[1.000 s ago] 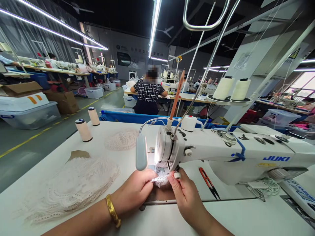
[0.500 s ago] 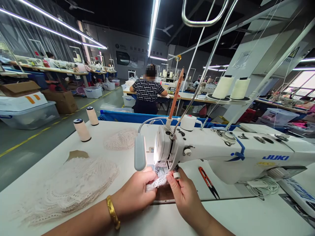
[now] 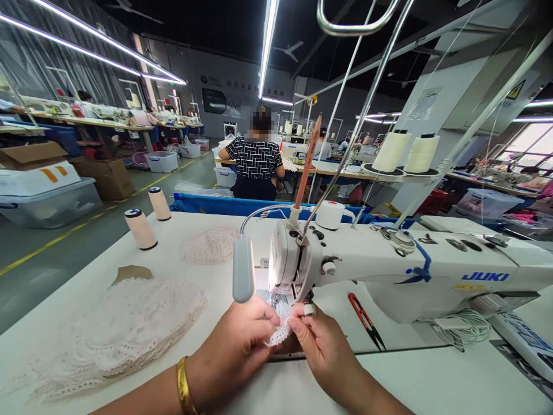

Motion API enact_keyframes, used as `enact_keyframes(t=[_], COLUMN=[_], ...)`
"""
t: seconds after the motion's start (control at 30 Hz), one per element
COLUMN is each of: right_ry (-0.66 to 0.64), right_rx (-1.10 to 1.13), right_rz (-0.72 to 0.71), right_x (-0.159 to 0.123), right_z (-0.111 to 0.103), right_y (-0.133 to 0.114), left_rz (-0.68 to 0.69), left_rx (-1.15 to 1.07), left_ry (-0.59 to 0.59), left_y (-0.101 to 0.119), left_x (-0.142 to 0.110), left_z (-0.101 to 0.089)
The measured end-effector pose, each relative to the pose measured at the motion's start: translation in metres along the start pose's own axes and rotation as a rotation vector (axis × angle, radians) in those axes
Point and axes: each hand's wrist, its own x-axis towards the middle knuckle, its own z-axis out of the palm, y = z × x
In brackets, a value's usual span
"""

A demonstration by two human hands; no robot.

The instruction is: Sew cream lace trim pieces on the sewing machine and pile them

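Observation:
A strip of white lace [image 3: 281,329] lies bunched just in front of the needle area of a white sewing machine [image 3: 345,253]. My left hand [image 3: 244,340], with a gold bangle on the wrist, pinches the lace's left side. On the other side my right hand [image 3: 325,340] holds its edge between thumb and fingers, close to the presser foot. The machine head hides part of the lace. To the left, a layered stack of cream lace pieces [image 3: 125,328] rests on the white table, with a smaller lace pile [image 3: 209,244] behind it.
Red-handled thread snips [image 3: 366,320] lie right of my right hand. A grey lamp [image 3: 243,270] hangs beside the machine head. Two thread cones [image 3: 140,229] stand at the table's far left. A coiled cable [image 3: 463,329] sits at right. A co-worker [image 3: 256,161] sits ahead.
My left hand has shifted slightly left and down. The lace between my hands has turned from a flat strip across to a more upright, bunched shape. My right hand has barely moved.

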Motion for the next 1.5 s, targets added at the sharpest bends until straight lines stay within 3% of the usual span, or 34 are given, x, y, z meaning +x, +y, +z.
enact_keyframes(t=[0.17,0.33,0.67,0.9,1.27,1.5], right_ry=[-0.161,-0.141,-0.134,-0.088,-0.061,-0.026], right_rx=[-0.373,-0.428,-0.444,-0.448,-0.285,-0.156], right_rz=[-0.427,-0.493,-0.437,-0.396,-0.148,0.015], right_x=[-0.004,-0.005,-0.002,0.003,0.003,0.01], right_z=[-0.003,-0.002,0.001,0.004,0.01,0.011], right_y=[0.007,0.008,0.012,0.018,0.011,0.005], left_rz=[0.171,0.226,0.152,0.135,-0.422,-0.53], left_rx=[0.17,0.246,0.298,0.295,-0.15,-0.244], left_ry=[-0.068,-0.087,-0.109,-0.042,-0.197,-0.217], left_y=[-0.001,0.0,-0.005,-0.015,-0.018,-0.02], left_x=[-0.014,-0.019,-0.014,-0.005,0.009,0.014], left_z=[0.01,0.01,0.009,0.007,-0.004,-0.007])
